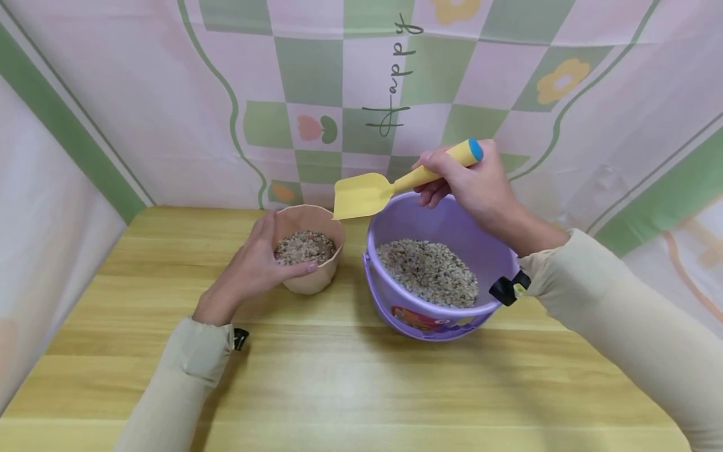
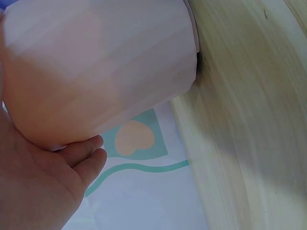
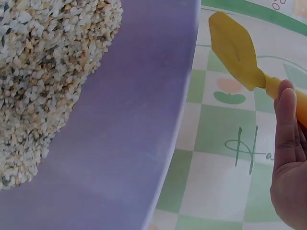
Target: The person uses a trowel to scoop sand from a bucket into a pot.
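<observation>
My right hand (image 1: 465, 179) grips the yellow handle of a toy shovel (image 1: 364, 194) with a blue end cap. Its blade points left, between a purple bucket (image 1: 446, 220) and a peach-coloured pot (image 1: 309, 220), near the pot's rim. No gravel shows on the blade. My left hand (image 1: 254, 267) holds the pot by its side, thumb at the front and fingers round the back. Small gravel (image 1: 305, 248) lies inside the pot. More gravel (image 1: 429, 270) fills the bottom of the bucket. In the left wrist view the fingers (image 2: 88, 158) lie against the pot wall (image 2: 105, 72).
The pot and bucket stand side by side on a wooden table (image 1: 316, 383). A purple bucket handle (image 1: 375, 295) hangs down at the front. Behind the table's far edge hangs a green and white checked cloth (image 1: 367, 75) with lettering.
</observation>
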A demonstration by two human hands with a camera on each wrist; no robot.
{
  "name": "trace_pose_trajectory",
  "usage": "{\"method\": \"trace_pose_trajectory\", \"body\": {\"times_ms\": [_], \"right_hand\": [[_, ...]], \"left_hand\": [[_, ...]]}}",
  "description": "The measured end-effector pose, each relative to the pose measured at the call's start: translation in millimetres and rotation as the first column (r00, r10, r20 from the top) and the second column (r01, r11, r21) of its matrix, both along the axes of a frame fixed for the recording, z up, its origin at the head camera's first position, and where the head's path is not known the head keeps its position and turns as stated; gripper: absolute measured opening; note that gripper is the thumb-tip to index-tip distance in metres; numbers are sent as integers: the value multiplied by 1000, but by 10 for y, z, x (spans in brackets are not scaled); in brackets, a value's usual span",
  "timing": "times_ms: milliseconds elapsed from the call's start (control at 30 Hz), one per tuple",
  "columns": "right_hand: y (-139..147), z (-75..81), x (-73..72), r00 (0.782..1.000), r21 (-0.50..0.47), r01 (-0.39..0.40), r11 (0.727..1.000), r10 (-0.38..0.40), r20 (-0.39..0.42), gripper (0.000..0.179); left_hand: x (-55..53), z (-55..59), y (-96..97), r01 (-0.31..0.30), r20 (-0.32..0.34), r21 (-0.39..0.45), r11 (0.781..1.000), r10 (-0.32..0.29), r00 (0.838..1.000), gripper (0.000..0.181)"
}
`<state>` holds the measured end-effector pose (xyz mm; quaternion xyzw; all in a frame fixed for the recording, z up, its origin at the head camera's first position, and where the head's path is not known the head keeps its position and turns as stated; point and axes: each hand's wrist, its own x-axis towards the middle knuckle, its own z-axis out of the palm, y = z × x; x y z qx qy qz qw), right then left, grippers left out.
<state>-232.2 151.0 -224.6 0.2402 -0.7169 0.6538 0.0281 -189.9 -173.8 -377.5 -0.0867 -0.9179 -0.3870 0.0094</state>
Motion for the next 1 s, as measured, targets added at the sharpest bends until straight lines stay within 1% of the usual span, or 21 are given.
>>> {"method": "trace_pose_trajectory", "body": {"times_ms": [167, 367, 500, 567, 633, 700, 800, 900, 1000], "right_hand": [[62, 19, 11, 1000, -21, -12, 1000, 12, 2, 22], [149, 48, 32, 1000, -36, -22, 999, 22, 3, 21], [239, 73, 57, 1000, -51, -21, 998, 21, 5, 21], [288, 79, 69, 1000, -56, -21, 998, 21, 3, 20], [334, 81, 81, 1000, -58, -18, 998, 18, 1, 19], [379, 77, 91, 1000, -60, -15, 998, 15, -1, 19], [440, 66, 107, 1000, -65, -7, 998, 7, -5, 19], [494, 52, 120, 1000, -74, 3, 997, -3, -7, 18], [539, 41, 134, 1000, -80, 13, 997, -13, -6, 17]], "left_hand": [[4, -2, 10, 8, -5, 9, 1000, -8, 1000, 128], [28, 15, 9, 14, 10, 2, 1000, -14, 1000, 129], [40, 53, 2, 21, 15, -22, 1000, -20, 1000, 125], [40, 74, -3, 28, 12, -46, 999, -28, 1000, 124], [37, 93, -4, 32, 2, -89, 995, -32, 999, 123], [32, 108, -3, 36, -17, -136, 990, -39, 999, 119], [25, 131, 7, 31, -61, -194, 981, -43, 997, 107], [35, 180, 44, 33, -114, -206, 978, -57, 992, 96], [57, 259, 112, 50, -169, -200, 979, -84, 982, 91]]}}
